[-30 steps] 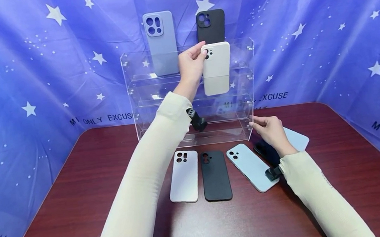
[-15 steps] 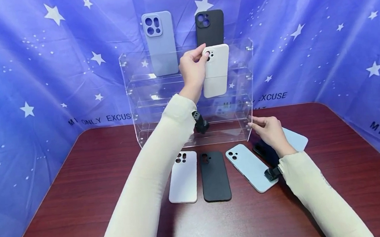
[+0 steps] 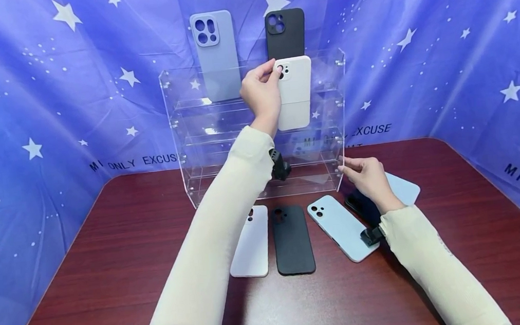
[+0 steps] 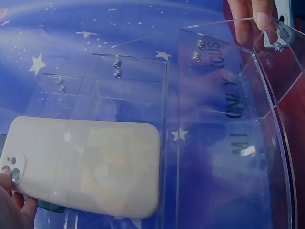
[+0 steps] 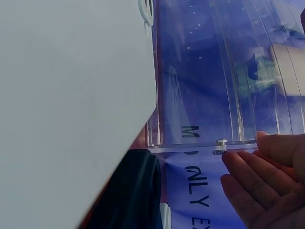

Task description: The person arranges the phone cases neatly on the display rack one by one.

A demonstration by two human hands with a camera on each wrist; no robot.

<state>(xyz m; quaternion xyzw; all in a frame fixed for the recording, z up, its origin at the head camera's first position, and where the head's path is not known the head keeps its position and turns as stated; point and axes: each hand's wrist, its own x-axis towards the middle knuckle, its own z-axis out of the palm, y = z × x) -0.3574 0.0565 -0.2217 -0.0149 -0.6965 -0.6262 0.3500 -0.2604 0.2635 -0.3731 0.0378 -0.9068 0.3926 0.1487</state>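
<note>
My left hand (image 3: 260,92) pinches the upper left edge of a cream phone case (image 3: 295,97), its thumb by the camera holes. The case's lower half lies behind a clear front lip of the tiered acrylic display stand (image 3: 222,153), as the left wrist view also shows. Behind it, partly covered, a black phone case (image 3: 286,33) stands on the top tier. A blue-grey phone case (image 3: 217,58) stands there too, at the left. With thumb and fingers, my right hand (image 3: 369,178) grips the stand's right side panel (image 5: 190,147) near its bottom.
In front of the stand lie a white phone case (image 3: 251,251), partly under my left forearm, a dark case (image 3: 294,242) and a pale blue case (image 3: 340,227). Another pale blue case (image 3: 403,189) and a dark item (image 3: 358,205) lie by my right hand. A starry curtain (image 3: 73,96) hangs behind.
The cream case tilted slightly half a second ago and stands straighter now, still in my left hand. The left forearm has shifted right, over the white case. My right hand keeps its place.
</note>
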